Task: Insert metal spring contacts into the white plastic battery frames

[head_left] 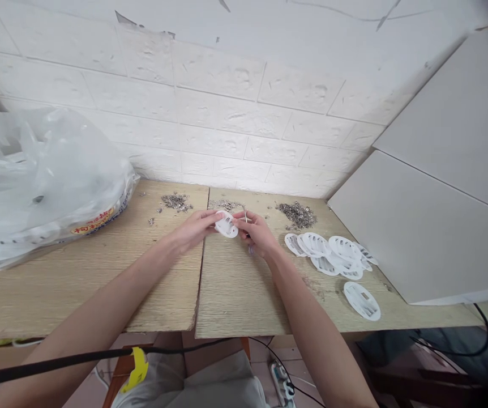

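Head view: over a wooden workbench (99,272), the left hand (193,228) and right hand (257,233) pinch one white plastic disc (226,224) between fingertips, left of a stack of finished-looking discs (331,254). The right hand also holds a thin metal tool (245,215). A slipped grip could scatter the small metal parts (298,214) behind the disc; their shape is too fine to make out.

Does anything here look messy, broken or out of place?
Mostly small things. Tiny metal bits lie loose in scattered heaps on the wooden table, not in any container. The white plastic discs overlap in an untidy pile, with one disc lying apart. The wall covering is torn near the top.
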`<state>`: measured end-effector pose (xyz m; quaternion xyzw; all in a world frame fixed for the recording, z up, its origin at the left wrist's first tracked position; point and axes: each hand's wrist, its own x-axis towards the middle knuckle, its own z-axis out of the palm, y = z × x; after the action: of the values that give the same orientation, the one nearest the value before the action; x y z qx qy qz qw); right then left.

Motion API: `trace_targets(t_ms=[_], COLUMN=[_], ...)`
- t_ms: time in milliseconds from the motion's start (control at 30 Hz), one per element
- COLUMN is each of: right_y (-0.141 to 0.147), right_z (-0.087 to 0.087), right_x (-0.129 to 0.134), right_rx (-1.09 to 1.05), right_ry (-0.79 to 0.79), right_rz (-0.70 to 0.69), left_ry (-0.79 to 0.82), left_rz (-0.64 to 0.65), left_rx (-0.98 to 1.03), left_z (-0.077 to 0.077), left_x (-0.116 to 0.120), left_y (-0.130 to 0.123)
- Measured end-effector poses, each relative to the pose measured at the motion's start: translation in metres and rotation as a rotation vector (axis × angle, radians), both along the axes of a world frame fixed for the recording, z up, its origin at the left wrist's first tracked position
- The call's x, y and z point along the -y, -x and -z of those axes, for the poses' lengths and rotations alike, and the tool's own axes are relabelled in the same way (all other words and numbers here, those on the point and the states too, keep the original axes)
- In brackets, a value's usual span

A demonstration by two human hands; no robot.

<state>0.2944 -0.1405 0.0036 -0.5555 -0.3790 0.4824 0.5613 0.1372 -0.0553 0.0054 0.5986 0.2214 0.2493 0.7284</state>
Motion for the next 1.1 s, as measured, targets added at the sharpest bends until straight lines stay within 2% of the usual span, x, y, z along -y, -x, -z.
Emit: trace_targets(t_ms=[67,200,433,567,767,1100], right_y=[0.0005,0.0015,-0.0034,-0.005,-0.0044,-0.002], right_z=[-0.0004,0.0043,0.0092,0.0079,0.008,0.0072], right_x=[-0.0013,-0.0039,-0.0055,-0.0033,-0.0018,-0.0015], right_rx=[-0.055,0.03,0.682,0.895,0.984,1.051], right_ry=[-0.007,-0.011,-0.09,-0.079,-0.004,0.019], right_rz=[0.059,0.1,0.128,0.122,0.12,0.094], left_ry=[0.138,0.228,0.264,0.235,0.211,0.215], left_rz=[0.063,0.08,-0.039,-0.053,-0.043,-0.09], left_rx=[0.136,0.2,0.191,0.183,0.166,0.148], left_z=[-0.0012,0.0005,0.0062,0.0077,0.0052,0.0056], left_x=[-0.0002,0.0019,-0.0013,-0.0023,0.0026,0.0038], left_y=[-0.0002,-0.001,-0.0029,-0.0036,-0.0042,-0.0049])
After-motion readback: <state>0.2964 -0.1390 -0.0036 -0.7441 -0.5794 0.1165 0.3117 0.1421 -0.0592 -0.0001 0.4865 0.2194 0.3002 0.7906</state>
